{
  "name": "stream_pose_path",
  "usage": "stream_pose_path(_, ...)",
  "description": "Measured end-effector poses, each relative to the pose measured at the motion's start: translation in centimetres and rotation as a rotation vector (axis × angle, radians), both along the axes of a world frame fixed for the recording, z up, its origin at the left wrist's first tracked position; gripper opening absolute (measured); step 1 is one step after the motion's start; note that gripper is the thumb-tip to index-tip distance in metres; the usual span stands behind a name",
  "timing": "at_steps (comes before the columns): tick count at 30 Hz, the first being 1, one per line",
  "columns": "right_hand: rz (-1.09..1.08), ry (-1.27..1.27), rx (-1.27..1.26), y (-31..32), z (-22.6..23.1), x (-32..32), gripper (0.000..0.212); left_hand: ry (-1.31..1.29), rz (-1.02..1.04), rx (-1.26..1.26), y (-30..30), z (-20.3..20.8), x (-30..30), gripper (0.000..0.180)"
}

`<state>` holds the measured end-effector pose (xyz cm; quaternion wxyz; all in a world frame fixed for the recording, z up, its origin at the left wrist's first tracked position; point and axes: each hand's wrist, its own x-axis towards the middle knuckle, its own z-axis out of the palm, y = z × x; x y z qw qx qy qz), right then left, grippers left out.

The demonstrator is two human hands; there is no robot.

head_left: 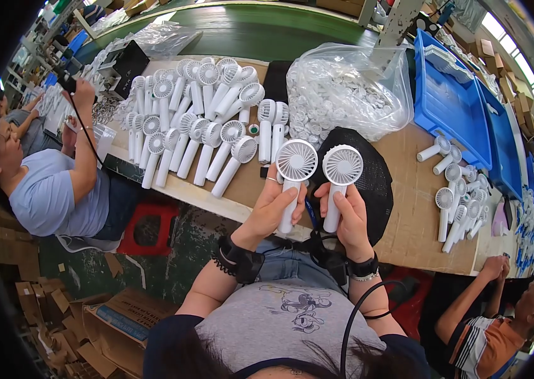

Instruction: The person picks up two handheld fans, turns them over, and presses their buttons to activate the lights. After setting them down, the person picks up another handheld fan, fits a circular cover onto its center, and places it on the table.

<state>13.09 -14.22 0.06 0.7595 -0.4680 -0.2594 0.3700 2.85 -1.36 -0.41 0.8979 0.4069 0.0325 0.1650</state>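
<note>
A white handheld fan (297, 160) stands upright in my left hand (273, 205), its round grille turned up toward me. My right hand (352, 218) grips a second white handheld fan (343, 165) by the handle, with the thumb along its front. Both fans are held side by side at the table's near edge, their heads slightly apart. Behind my right hand lies a black mesh piece (374, 183). Two more white fans (266, 129) lie just beyond my left hand, beside a large group of similar fans (185, 126) laid in rows.
Past my hands sits a clear plastic bag (349, 88) full of small white parts. Blue trays (453, 104) stand at the right, near a loose pile of fans (460, 202). Co-workers sit on both sides; a red stool (147, 230) and cardboard boxes (125, 331) are at left.
</note>
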Motion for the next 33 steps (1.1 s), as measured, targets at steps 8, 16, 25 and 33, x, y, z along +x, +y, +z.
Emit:
stream_pose_path(8,0.006,0.008,0.008,-0.16,-0.19,0.07,0.026,-0.003,-0.002,-0.002,0.00,0.13,-0.11,0.051)
stream_pose_path(16,0.009,-0.010,-0.002,-0.11,-0.04,-0.03,0.027,0.012,0.002,0.006,-0.02,-0.10,-0.05,0.050)
stream_pose_path(25,0.011,0.030,0.001,-0.15,-0.05,0.05,0.026,0.037,-0.027,0.021,-0.03,-0.18,-0.16,0.053)
stream_pose_path(33,0.012,0.030,0.025,-0.26,-0.21,0.01,0.028,0.033,-0.026,0.039,0.07,-0.36,-0.30,0.052)
